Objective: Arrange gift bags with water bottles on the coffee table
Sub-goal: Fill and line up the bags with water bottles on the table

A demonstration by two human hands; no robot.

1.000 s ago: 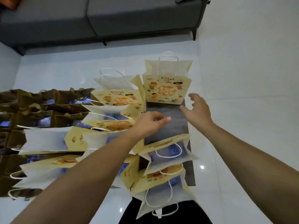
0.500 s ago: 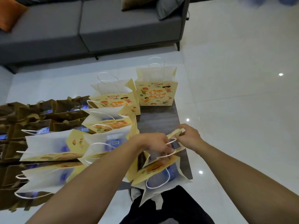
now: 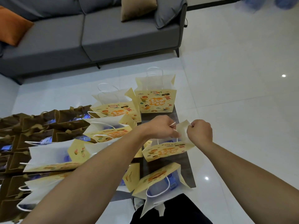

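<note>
Both hands hold one yellow cartoon-print gift bag (image 3: 166,151) above the dark coffee table (image 3: 186,168), near its right edge. My left hand (image 3: 160,126) pinches the bag's white cord handle. My right hand (image 3: 199,130) grips the raised far edge of the same bag. A blue water bottle shows inside it. Another yellow bag (image 3: 159,183) with a bottle leans at the table's near end. An upright yellow bag (image 3: 155,101) stands at the far end. Several more yellow bags (image 3: 111,131) fill the row to the left.
Several dark brown gift bags (image 3: 38,126) holding bottles crowd the left side. A grey sofa (image 3: 100,33) with orange, brown and grey cushions stands beyond the table. Glossy white tile floor (image 3: 234,94) stretches to the right. Dark trousers (image 3: 171,210) show at the bottom edge.
My hands came back from the far end of the table, took hold of the second-nearest yellow bag, and raised its top edge. The view tilted up toward the sofa.
</note>
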